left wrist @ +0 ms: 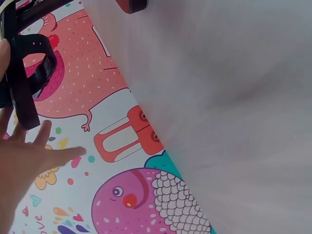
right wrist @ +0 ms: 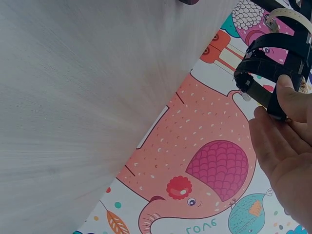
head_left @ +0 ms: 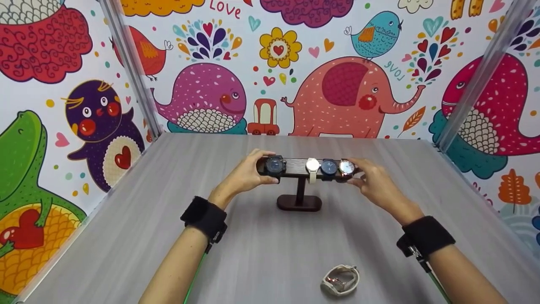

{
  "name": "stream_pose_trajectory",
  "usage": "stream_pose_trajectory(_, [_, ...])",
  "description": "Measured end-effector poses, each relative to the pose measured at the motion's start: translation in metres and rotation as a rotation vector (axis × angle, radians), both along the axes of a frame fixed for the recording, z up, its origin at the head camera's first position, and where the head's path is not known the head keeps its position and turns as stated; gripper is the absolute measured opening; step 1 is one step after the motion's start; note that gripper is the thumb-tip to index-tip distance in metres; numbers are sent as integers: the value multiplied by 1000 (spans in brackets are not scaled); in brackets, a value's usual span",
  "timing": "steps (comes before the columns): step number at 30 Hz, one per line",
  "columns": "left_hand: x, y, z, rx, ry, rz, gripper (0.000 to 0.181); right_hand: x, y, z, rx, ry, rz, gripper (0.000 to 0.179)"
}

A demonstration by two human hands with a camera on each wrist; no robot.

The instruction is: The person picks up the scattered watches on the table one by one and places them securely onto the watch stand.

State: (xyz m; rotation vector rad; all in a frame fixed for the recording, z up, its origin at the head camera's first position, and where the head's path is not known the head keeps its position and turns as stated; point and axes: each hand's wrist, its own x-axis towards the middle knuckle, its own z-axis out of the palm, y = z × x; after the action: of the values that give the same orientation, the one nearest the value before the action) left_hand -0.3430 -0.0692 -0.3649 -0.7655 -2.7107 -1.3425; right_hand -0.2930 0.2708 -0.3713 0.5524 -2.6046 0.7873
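Note:
A dark brown watch stand [head_left: 300, 191] with a horizontal bar on a post stands on the table. My left hand [head_left: 248, 173] holds the bar's left end beside a black watch [head_left: 275, 164], thumb in front and fingers behind. At the right end, my right hand [head_left: 373, 179] pinches the bar by a watch with a pale face [head_left: 346, 167]. Left of that sit a dark blue watch [head_left: 329, 167] and a cream-strapped watch [head_left: 312, 164]. The right wrist view shows the thumb against the bar's end, near looped black straps [right wrist: 265, 66].
A cream watch [head_left: 340, 280] with a looped strap lies on the grey table [head_left: 253, 253] near the front. Cartoon-printed panels [head_left: 270, 84] close off the back and sides, joined by metal corner posts [head_left: 130, 67].

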Motion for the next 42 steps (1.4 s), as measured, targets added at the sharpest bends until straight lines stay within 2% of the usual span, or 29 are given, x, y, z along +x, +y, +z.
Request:
stream_pose_trajectory(5, [0,6,2,-87,91,26,66,0,0,0,8,9,-13,53])
stream_pose_trajectory(9, [2,12,4,-141,129,45,65,0,-1,0,11,7,-25,53])
stream_pose_trajectory(24, [4,32,6,-204,197,22,65,1,-2,0,0,-14,-24,53])
stream_pose_trajectory(34, [7,40,6,-251,205,50,65,0,-2,0,-2,-3,-12,53])
stream_pose_trajectory(42, [9,47,7,-294,251,45,66,-1,-2,-1,-14,7,4,54])
